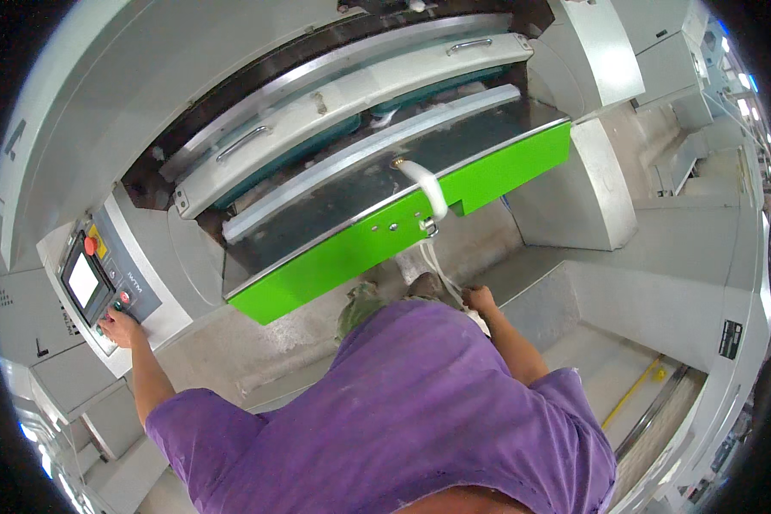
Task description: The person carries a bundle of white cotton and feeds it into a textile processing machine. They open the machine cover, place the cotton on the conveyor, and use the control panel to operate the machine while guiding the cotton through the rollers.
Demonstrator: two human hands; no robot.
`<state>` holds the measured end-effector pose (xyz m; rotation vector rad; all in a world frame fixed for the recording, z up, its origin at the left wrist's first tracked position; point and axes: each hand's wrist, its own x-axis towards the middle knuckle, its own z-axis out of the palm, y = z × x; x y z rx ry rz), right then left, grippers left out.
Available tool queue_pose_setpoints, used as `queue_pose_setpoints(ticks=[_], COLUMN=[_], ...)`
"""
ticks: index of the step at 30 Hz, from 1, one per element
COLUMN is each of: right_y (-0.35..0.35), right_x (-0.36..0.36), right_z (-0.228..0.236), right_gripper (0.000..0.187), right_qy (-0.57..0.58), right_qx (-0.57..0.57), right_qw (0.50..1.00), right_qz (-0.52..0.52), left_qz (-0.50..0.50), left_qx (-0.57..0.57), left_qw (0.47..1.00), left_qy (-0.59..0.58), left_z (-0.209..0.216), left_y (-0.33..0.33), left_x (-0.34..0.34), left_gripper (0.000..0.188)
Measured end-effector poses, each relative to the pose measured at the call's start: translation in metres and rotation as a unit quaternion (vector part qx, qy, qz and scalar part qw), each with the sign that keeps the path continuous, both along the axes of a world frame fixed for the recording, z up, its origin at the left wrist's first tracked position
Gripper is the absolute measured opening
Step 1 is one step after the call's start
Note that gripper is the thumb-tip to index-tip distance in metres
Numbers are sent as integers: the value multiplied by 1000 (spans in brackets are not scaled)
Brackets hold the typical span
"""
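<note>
My left hand [120, 328] is at the lower buttons of a control panel [150, 295] on the machine's left side, fingers reaching to the keys and holding nothing. Just above it on the panel are a lit screen [84, 279] and a red stop button [91, 246]. At my right side, my right hand [481, 300] is closed around a loose white fibre strand [439, 272]. The strand hangs from a metal fitting [429, 228] on the green front panel [334, 270]. Above that fitting, a thick white roll of fibre [426, 187] bends down from a small brass-coloured opening [397, 163].
Behind the green panel lies a dark machine bed with a long pale bar [377, 158]. A raised white cover [351, 107] with two metal handles stands beyond it. Grey housings flank both sides. A yellow rod [632, 390] lies low at the right.
</note>
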<state>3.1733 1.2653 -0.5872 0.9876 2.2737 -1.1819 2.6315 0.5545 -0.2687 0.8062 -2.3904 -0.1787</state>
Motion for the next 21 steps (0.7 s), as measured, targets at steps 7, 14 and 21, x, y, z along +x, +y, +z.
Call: queue_pose_setpoints(ticks=[7, 14, 21], right_y=[-2, -8, -11], right_x=[0, -17, -14], right_z=[-3, 37, 34], right_gripper=[23, 25, 32], right_qy=[7, -117, -90], right_qx=[70, -54, 4], right_qw=[996, 978, 995], right_qz=[49, -161, -49], left_qz=[-32, -36, -53], left_qx=[-9, -15, 1], left_qw=[999, 999, 997], left_qy=[9, 35, 55], left_z=[4, 5, 2], left_y=[2, 6, 1], left_x=[1, 3, 4], left_gripper=[61, 52, 54])
